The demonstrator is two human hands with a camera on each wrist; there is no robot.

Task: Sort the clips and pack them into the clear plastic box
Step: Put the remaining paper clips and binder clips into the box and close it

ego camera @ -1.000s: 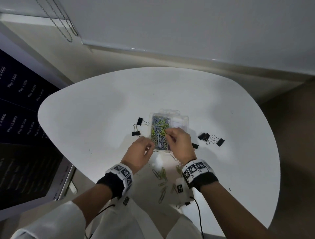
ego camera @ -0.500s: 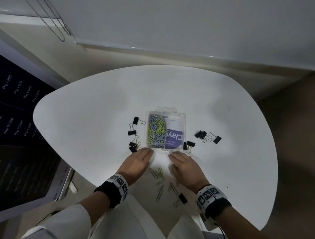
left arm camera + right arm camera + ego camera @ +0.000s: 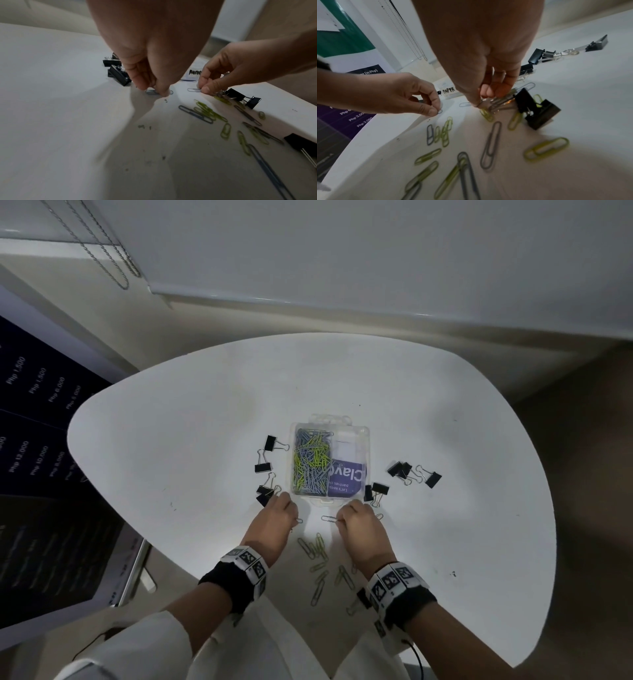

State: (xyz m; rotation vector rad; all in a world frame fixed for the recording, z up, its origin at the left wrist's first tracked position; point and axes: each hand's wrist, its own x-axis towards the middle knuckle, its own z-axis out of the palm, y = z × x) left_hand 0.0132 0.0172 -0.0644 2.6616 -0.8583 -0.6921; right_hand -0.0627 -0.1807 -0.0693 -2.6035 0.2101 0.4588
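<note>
A clear plastic box (image 3: 363,433) lies mid-table, its left half full of green and blue paper clips (image 3: 311,462), its right half showing a purple label. Just in front of it my left hand (image 3: 296,520) (image 3: 154,91) pinches a blue paper clip (image 3: 150,92) lying on the table. My right hand (image 3: 339,520) (image 3: 478,104) pinches a pale paper clip (image 3: 328,518) (image 3: 193,89) by its end. Several loose green and blue paper clips (image 3: 317,549) (image 3: 491,143) lie between my wrists.
Black binder clips lie left of the box (image 3: 270,443) (image 3: 265,494), right of it (image 3: 376,491) and further right (image 3: 412,474). One more (image 3: 537,112) sits under my right hand. The white table (image 3: 191,419) has a curved near edge by my lap.
Both hands drew back from over the box to the table in front of it. Their fingers then closed, each on a paper clip.
</note>
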